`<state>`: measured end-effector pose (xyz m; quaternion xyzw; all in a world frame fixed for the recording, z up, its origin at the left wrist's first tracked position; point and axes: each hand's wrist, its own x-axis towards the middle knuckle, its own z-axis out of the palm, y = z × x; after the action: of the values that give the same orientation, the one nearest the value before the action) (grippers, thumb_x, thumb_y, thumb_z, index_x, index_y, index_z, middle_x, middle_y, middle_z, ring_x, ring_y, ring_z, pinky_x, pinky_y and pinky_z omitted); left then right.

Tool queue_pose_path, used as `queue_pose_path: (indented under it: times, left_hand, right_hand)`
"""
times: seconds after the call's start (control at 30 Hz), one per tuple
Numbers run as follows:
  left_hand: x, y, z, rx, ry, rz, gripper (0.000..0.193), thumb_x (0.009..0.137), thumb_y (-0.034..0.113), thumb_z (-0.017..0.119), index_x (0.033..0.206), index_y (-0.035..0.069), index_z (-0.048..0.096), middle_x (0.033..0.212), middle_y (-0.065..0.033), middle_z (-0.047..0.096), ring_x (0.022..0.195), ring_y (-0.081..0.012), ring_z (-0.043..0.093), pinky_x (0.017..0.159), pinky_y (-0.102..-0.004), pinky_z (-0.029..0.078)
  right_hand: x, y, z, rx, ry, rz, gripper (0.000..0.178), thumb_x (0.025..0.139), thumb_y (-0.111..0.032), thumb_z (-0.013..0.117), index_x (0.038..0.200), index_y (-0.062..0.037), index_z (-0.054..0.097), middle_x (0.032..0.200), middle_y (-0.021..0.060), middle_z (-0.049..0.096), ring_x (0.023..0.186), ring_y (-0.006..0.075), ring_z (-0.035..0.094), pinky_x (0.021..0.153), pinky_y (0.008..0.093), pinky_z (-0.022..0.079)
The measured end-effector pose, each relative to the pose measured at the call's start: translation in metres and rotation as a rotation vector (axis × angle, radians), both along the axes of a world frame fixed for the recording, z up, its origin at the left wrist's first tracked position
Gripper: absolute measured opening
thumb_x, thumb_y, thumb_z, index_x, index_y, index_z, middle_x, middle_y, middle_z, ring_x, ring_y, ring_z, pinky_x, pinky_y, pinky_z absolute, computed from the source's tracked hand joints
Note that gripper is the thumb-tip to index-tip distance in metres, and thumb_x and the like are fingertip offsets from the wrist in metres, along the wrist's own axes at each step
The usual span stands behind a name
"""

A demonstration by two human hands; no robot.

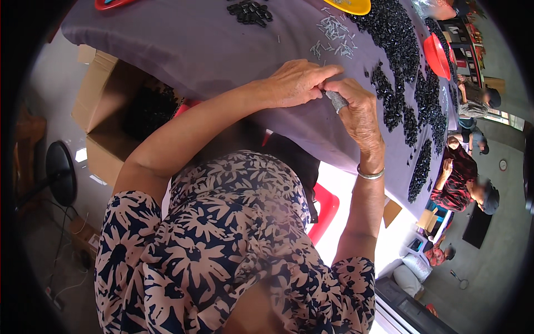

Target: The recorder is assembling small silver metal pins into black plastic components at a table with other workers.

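My left hand (296, 84) and my right hand (359, 106) meet over the purple tablecloth (217, 61), fingertips pressed together. A small dark bit shows between them, too small to name. Grey wrapping (336, 101) covers a digit of my right hand, and a metal bangle (371, 174) circles that wrist. Just beyond the fingers lies a loose scatter of small, pale, slim pins (336, 34). To the right spreads a large heap of small shiny black pieces (396, 42). A smaller cluster of black pieces (249, 12) sits further off, left of the pins.
A yellow dish (356, 5) and a red dish (111, 3) stand at the far edge. A red bowl (436, 57) tilts among the black pieces at right. Beside the table's left, an open cardboard box (100, 94) holds dark pieces. Other people (459, 175) sit along the right side.
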<state>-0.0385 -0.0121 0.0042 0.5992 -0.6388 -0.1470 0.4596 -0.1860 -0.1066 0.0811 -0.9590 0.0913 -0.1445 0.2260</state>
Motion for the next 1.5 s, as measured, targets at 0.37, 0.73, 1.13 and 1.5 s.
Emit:
queue_pose_path:
  times: [0.37,0.73,1.13,1.5]
  left_hand:
    - [0.004,0.001,0.005,0.016,0.097,-0.048,0.06,0.075,0.004,0.069,0.132,0.008,0.048,0.091,-0.0143,0.066,0.083,-0.0312,0.064,0.074,-0.0424,0.05]
    - [-0.003,0.007,0.01,-0.091,0.057,-0.032,0.055,0.074,0.005,0.072,0.125,0.01,0.052,0.078,-0.007,0.064,0.075,-0.0264,0.062,0.069,-0.0395,0.05]
    - [-0.008,0.014,0.021,-0.115,0.237,0.023,0.04,0.071,-0.003,0.066,0.109,0.01,0.063,0.071,-0.0052,0.061,0.067,-0.0225,0.063,0.062,-0.0354,0.053]
    - [-0.004,0.012,0.023,0.024,0.336,-0.024,0.033,0.072,-0.002,0.064,0.104,0.008,0.063,0.075,-0.0081,0.061,0.069,-0.0259,0.062,0.062,-0.037,0.05]
  right_hand:
    - [0.007,-0.018,-0.008,0.455,0.113,0.011,0.021,0.078,0.013,0.062,0.094,0.0007,0.068,0.087,0.0015,0.067,0.08,0.0103,0.062,0.07,0.0228,0.05]
    - [0.024,-0.033,0.016,0.939,0.629,-0.244,0.02,0.079,-0.012,0.073,0.094,-0.0011,0.067,0.083,0.0026,0.065,0.074,0.0094,0.061,0.066,0.0229,0.053]
    - [0.034,-0.034,0.02,0.96,0.79,-0.27,0.02,0.079,-0.009,0.072,0.096,0.0011,0.068,0.083,0.0059,0.067,0.074,0.0109,0.061,0.064,0.0236,0.052]
    - [0.022,-0.037,0.012,0.985,0.78,-0.209,0.025,0.081,-0.017,0.075,0.098,-0.0008,0.067,0.081,0.0039,0.064,0.077,0.0097,0.06,0.065,0.0248,0.053]
